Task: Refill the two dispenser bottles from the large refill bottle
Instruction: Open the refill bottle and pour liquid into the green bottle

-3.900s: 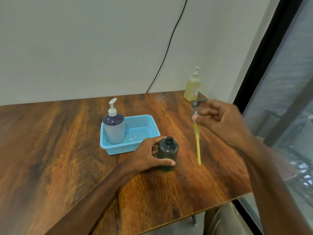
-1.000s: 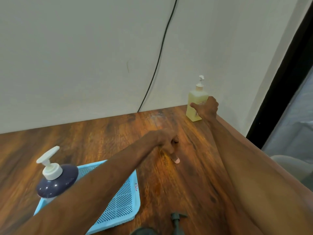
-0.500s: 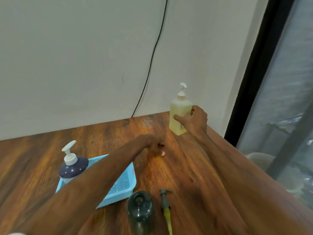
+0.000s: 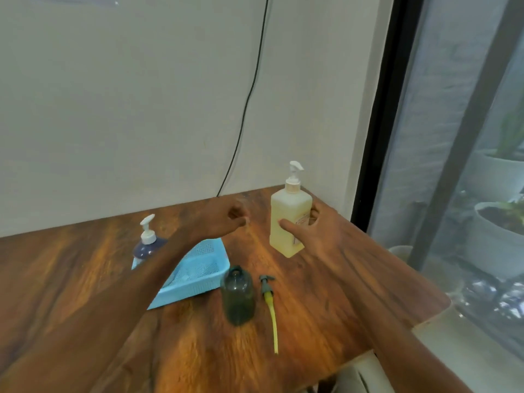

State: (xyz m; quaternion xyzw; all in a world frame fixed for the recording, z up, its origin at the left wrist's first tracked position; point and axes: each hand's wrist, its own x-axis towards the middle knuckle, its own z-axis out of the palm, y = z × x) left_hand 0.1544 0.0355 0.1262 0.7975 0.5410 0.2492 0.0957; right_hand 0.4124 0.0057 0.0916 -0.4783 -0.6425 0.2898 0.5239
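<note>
Nothing looks poured yet. Right of the blue basket [image 4: 198,268], the right hand [image 4: 321,232] grips the large refill bottle [image 4: 286,219], its pump on. The white-pump dispenser [image 4: 147,245] sits capped in the basket. The dark dispenser [image 4: 237,299] at the basket's front-right corner is open, its pump [image 4: 268,296] alongside. The left hand [image 4: 226,219] hovers behind the basket, loosely curled, apparently empty.

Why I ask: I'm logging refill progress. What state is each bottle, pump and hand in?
Large refill bottle: upright, pump on, gripped.
Right hand: grips that bottle.
Left hand: loosely curled, holding nothing visible.
Dark dispenser bottle: upright on table, pump off, neck open.
Loose pump: lying on table beside that bottle.
Blue dispenser bottle: upright in basket, pump on.
</note>
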